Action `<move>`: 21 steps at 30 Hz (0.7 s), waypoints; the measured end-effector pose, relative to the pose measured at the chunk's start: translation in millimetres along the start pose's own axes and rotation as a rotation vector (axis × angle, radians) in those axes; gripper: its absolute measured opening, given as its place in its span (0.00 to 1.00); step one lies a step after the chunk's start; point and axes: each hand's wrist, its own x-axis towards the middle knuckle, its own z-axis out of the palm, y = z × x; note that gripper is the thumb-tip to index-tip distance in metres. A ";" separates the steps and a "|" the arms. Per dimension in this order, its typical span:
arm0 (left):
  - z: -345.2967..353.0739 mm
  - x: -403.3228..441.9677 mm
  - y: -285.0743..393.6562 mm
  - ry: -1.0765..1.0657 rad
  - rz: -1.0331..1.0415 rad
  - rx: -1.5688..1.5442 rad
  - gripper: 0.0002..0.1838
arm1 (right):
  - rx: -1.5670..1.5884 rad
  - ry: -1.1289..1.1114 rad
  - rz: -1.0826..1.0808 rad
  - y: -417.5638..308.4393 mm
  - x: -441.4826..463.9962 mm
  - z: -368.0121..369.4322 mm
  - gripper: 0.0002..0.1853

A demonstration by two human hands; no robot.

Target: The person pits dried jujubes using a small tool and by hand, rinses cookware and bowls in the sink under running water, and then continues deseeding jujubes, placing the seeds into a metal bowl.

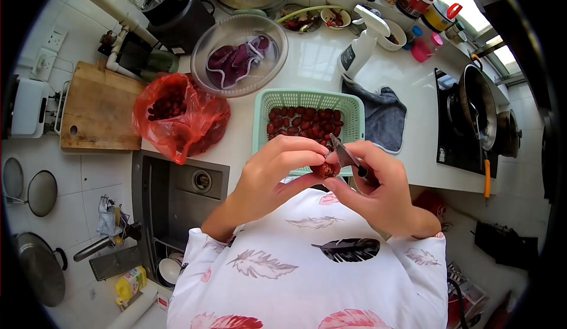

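Close in front of my chest, the fingertips of my left hand (271, 169) are closed on a red date (326, 170). My right hand (381, 184) grips a small knife (344, 152) with a dark handle, its blade pointing up and left beside the date. Fingers of the right hand also touch the fruit; just where the edge meets it is hidden. Behind both hands stands a pale green plastic basket (310, 95), its bottom covered with many red dates (304, 119). My hands cover its near side.
Left of the basket sits a red plastic bag (204, 125) of dates, by a cutting board (97, 107) and the sink (177, 193). A clear bowl (201, 40) with purple cloth lies behind. To the right are a grey cloth (384, 113), spray bottle (361, 46) and stove (452, 128).
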 end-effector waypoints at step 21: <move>7.1 -10.2 1.2 0.073 -0.154 -0.341 0.15 | 0.391 -0.165 0.194 -3.7 3.4 -15.3 0.06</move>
